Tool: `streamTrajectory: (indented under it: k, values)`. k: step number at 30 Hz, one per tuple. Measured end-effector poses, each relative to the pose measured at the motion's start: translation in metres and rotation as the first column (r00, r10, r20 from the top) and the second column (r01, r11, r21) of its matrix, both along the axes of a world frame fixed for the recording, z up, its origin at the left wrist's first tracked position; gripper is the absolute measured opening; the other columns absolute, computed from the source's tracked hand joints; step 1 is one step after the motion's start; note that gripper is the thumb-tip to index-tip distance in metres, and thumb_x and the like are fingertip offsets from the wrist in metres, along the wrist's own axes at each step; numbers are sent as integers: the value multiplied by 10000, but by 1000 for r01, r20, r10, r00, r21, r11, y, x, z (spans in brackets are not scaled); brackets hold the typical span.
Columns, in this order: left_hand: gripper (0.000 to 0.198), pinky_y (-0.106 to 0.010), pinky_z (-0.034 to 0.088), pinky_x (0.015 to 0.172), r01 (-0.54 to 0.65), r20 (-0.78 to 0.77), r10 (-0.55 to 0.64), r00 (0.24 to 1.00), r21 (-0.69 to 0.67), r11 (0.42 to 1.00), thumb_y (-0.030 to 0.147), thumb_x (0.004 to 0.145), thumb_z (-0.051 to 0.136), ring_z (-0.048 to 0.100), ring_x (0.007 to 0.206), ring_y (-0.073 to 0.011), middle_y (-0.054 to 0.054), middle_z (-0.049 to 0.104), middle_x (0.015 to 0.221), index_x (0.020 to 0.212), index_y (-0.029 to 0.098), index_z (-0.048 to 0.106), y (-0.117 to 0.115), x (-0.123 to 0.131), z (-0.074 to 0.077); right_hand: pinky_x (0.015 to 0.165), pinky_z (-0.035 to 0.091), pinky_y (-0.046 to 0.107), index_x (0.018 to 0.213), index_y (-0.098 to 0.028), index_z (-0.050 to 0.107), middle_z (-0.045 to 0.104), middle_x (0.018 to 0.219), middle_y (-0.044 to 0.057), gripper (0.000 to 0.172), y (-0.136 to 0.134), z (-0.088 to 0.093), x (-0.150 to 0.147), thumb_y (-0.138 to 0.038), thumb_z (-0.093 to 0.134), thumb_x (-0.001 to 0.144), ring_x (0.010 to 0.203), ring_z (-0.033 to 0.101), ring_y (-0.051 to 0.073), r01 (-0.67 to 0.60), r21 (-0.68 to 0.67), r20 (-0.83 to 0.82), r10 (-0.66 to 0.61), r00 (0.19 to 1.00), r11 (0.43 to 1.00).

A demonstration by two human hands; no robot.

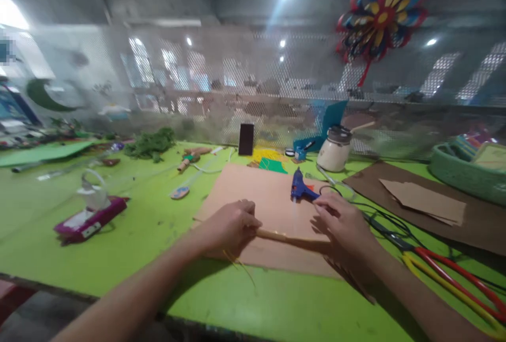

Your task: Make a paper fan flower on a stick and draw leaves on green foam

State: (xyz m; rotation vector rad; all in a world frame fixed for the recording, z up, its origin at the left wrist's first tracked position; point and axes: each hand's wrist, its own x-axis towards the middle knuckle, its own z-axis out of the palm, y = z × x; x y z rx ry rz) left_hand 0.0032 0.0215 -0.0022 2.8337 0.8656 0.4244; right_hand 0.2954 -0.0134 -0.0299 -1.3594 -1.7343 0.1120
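My left hand point(237, 223) is closed around a thin brown roll or stick point(272, 234) that runs to the right, low over a sheet of brown cardboard point(241, 189). A few yellow strands point(239, 263) hang below this hand. My right hand point(342, 221) has its thumb and fingers pinched at the handle end of a blue hot glue gun point(299, 186), whose nozzle points away from me. A clear glue stick point(294, 207) sticks out of the gun's back. The far end of the brown roll passes behind or under my right hand, partly hidden.
Large red-and-yellow-handled scissors point(430, 263) and black cords lie at right, near brown sheets point(427, 199) and a green basket point(470, 173). A white jar point(334, 149) and a phone point(245, 139) stand behind. A purple power strip point(90, 221) sits left on the green table point(158, 247).
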Motion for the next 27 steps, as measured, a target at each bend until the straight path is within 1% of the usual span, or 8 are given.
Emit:
streamTrajectory:
  k: [2, 5, 9, 12, 15, 18, 22, 27]
  values:
    - [166, -242, 316, 594, -4, -11, 5, 1000, 54, 999, 71, 766, 549, 482, 687, -135, -13, 517, 713, 667, 181, 624, -4, -2, 1, 675, 534, 316, 792, -195, 690, 696, 869, 83, 216, -2, 2, -6, -306, 522, 871, 778, 663, 216, -8, 36, -9, 9, 1000, 999]
    - [169, -233, 311, 568, -23, -16, 25, 1000, 118, 993, 46, 732, 549, 486, 673, -125, -6, 510, 697, 636, 179, 591, -5, -4, -1, 692, 547, 321, 768, -204, 686, 708, 870, 93, 222, -3, 1, -13, -317, 529, 877, 818, 673, 231, -33, 93, -18, 34, 999, 995]
    - [144, -239, 306, 549, -53, -16, 56, 998, 161, 986, 51, 712, 573, 486, 666, -123, -14, 518, 723, 645, 179, 586, -4, -5, -8, 786, 538, 348, 829, -213, 685, 705, 945, 111, 227, -1, -8, -15, -306, 496, 914, 908, 665, 243, -69, 92, -17, 70, 997, 993]
    - [154, -258, 320, 580, -72, -27, 78, 997, 181, 981, 46, 702, 572, 486, 675, -132, -12, 507, 703, 631, 183, 568, -4, -3, -15, 787, 526, 342, 838, -215, 671, 697, 942, 104, 232, 2, -16, -12, -291, 473, 930, 907, 659, 238, -68, 78, -1, 69, 998, 995]
    - [157, -281, 340, 615, -91, -36, 100, 994, 198, 976, 49, 726, 563, 487, 704, -155, -24, 500, 697, 647, 185, 568, -5, 0, -19, 792, 518, 333, 837, -215, 661, 696, 935, 96, 219, 2, -18, -11, -284, 475, 930, 913, 656, 235, -45, 83, 5, 44, 999, 996]
    - [139, -292, 362, 627, -72, -83, 90, 992, 196, 978, 80, 766, 576, 476, 709, -171, -38, 496, 688, 669, 178, 571, -8, 3, -18, 763, 524, 312, 811, -216, 655, 693, 896, 86, 234, 0, -12, -13, -296, 472, 933, 869, 661, 223, -58, 85, 13, 57, 998, 995]
    - [120, -303, 375, 627, -33, -147, 62, 987, 194, 981, 113, 785, 597, 483, 711, -177, -45, 504, 692, 689, 174, 562, -12, 3, -10, 706, 533, 298, 811, -222, 655, 686, 845, 77, 255, -4, -5, -18, -312, 457, 945, 804, 663, 214, -92, 104, 17, 91, 996, 990]
    - [147, -304, 349, 615, -57, -147, 94, 985, 234, 971, 99, 802, 553, 502, 741, -174, -39, 532, 714, 684, 184, 529, -16, 2, -4, 731, 536, 299, 817, -221, 651, 685, 874, 83, 234, -3, -9, -18, -313, 478, 944, 841, 665, 217, -93, 120, 17, 91, 996, 988]
